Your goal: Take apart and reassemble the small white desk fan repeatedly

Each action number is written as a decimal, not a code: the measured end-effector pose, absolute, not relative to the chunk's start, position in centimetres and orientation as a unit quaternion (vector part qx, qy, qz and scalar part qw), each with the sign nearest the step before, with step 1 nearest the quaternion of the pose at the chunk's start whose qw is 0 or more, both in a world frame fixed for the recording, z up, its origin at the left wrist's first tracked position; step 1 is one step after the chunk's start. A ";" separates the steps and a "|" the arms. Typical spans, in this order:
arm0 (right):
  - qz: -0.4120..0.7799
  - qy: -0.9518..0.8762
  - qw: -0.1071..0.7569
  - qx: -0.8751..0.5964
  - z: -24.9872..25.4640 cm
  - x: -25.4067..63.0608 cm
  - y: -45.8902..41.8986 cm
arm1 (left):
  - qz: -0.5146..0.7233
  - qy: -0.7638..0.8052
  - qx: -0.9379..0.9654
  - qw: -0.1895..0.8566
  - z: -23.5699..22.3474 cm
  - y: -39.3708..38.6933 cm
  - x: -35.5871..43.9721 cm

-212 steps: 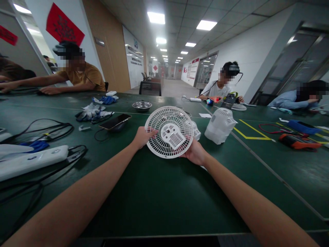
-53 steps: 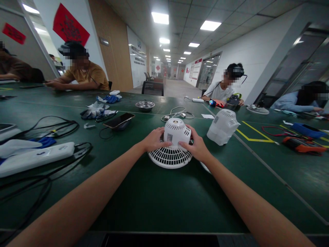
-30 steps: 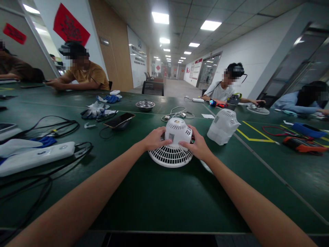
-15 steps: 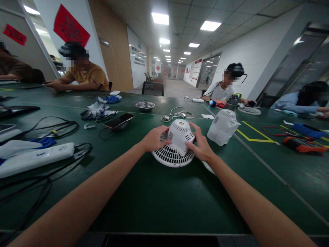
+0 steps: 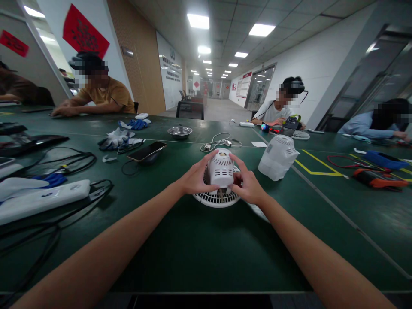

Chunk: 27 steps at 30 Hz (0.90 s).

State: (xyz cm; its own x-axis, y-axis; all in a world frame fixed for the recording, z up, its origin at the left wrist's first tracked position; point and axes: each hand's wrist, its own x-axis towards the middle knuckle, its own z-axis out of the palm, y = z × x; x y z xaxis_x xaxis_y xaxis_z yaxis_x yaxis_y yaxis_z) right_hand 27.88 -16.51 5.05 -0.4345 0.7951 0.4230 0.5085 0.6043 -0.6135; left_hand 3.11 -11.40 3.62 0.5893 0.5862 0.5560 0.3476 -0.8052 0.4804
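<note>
Between my two hands is a white fan motor housing (image 5: 222,168) with vent slots and a round opening on top. My left hand (image 5: 198,174) grips its left side, thumb across the front. My right hand (image 5: 246,182) holds the right side, thumb at the lower front edge. Beneath the housing lies a round white fan grille (image 5: 219,201), flat on the green table. A gap shows at the housing's lower front, with inner parts dimly visible. Partly under my right wrist is a flat white piece (image 5: 258,211).
A translucent white container-like part (image 5: 278,158) stands to the right. Behind are a coiled white cable (image 5: 222,142) and a metal bowl (image 5: 180,132). A phone (image 5: 148,151), gloves (image 5: 120,140) and a power strip (image 5: 48,199) lie left; an orange multimeter (image 5: 380,179) lies right. Several people sit around the table.
The housing has turned in my hands, so its slotted side now faces me, and it is raised at the front. My left thumb has moved across its front. Across the table, a person's white grille has shifted left.
</note>
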 end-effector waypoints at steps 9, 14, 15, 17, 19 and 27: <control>0.226 -0.819 0.354 -0.391 5.2 27.9 -16.3 | 0.391 0.228 0.882 0.132 3.5 -10.9 3.1; 0.227 -0.818 0.360 -0.387 5.0 27.9 -16.1 | 0.395 0.222 0.882 0.129 3.5 -10.7 3.2; 0.227 -0.818 0.361 -0.386 4.9 27.9 -16.1 | 0.396 0.222 0.882 0.129 3.5 -10.7 3.2; 0.227 -0.818 0.362 -0.384 4.8 27.9 -16.1 | 0.396 0.216 0.883 0.130 3.5 -10.6 3.1; 0.230 -0.817 0.365 -0.382 4.8 27.9 -16.1 | 0.396 0.207 0.885 0.132 3.5 -10.6 3.0; 0.243 -0.813 0.363 -0.385 4.9 27.8 -16.4 | 0.382 0.207 0.887 0.157 3.7 -10.4 2.7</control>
